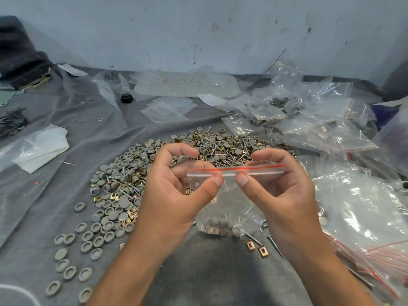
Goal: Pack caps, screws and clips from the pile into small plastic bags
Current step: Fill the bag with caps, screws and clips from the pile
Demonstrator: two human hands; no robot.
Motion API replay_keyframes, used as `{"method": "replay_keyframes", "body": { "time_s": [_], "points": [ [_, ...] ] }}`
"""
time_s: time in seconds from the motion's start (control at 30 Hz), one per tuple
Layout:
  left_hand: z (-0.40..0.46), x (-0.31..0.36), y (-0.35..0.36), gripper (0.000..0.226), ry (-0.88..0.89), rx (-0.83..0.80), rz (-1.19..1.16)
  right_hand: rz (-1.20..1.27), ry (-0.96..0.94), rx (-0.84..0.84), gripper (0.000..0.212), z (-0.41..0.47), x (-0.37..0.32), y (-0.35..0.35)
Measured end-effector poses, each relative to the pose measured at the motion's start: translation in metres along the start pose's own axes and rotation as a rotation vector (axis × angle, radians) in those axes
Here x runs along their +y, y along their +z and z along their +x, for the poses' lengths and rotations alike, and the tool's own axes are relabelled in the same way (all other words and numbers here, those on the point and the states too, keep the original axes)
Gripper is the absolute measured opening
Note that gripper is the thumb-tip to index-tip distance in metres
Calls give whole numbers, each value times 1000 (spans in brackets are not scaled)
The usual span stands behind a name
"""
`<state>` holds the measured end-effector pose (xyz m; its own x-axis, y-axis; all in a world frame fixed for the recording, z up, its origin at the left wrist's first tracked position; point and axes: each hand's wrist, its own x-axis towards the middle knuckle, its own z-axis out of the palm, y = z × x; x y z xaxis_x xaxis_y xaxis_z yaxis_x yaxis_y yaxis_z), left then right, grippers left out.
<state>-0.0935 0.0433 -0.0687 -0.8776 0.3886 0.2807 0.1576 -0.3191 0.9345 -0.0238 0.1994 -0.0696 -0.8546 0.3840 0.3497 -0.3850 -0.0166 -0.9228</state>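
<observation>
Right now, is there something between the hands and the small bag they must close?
Nothing visible. The left hand and right hand already pinch the small bag at its red zip strip, thumbs in front.

We hold a small bag (229, 199) by its red-striped zip edge, our left hand (174, 195) and right hand (280, 195) each pinching it between thumb and fingers. Caps, screws and clips sit in its bottom. Behind lies the pile (154, 173) on a grey cloth (55, 195); filled bags (309, 120) lie to the right.
</observation>
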Motion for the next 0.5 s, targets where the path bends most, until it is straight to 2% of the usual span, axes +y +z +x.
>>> {"method": "replay_keyframes", "body": {
  "time_s": [0.13,0.3,0.5],
  "points": [
    [-1,1,-1,39,-6,-25,18,12,12,-14,28,-1,0,1],
    [0,1,1,49,-1,-14,29,21,10,-23,29,-1,-1,2],
    [-1,3,-1,41,43,-63,32,-85,-17,-54,40,-1,0,2]
  ]
}}
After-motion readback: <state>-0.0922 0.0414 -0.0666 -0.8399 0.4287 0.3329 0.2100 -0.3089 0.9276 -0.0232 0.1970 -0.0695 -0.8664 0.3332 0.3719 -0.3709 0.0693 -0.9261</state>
